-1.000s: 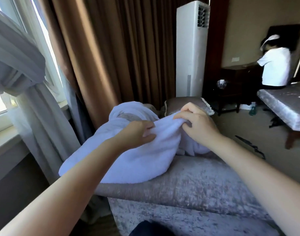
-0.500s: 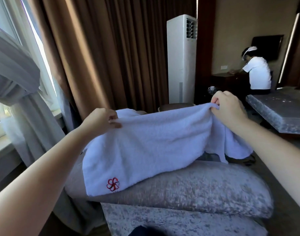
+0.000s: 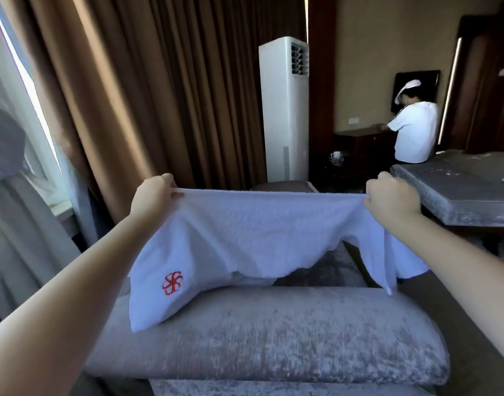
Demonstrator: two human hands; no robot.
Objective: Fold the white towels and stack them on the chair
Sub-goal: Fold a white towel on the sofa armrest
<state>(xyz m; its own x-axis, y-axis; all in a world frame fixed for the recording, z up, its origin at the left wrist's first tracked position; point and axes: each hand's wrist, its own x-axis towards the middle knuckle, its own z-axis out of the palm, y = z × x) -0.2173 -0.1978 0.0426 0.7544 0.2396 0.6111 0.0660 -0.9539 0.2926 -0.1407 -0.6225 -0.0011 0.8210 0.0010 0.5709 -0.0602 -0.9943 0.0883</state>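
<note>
Two hands, left hand (image 3: pixel 153 195) and right hand (image 3: pixel 389 197), pinch the white towel's (image 3: pixel 259 232) top corners, stretching it above the near chair (image 3: pixel 273 332).

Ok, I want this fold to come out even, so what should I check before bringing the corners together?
1. Left hand pinches one top corner of the white towel: ok.
2. Right hand pinches the other top corner: ok.
3. Top edge stretched straight between the hands: ok.
4. Lower edge hanging level: not ok; it is wavy, and the end with the red logo hangs lowest.
5. Towel hanging free of the chair: not ok; the logo end appears to rest on its grey cushion.
6. Room on the seat for stacking: cannot tell; the towel hides most of it.
</note>
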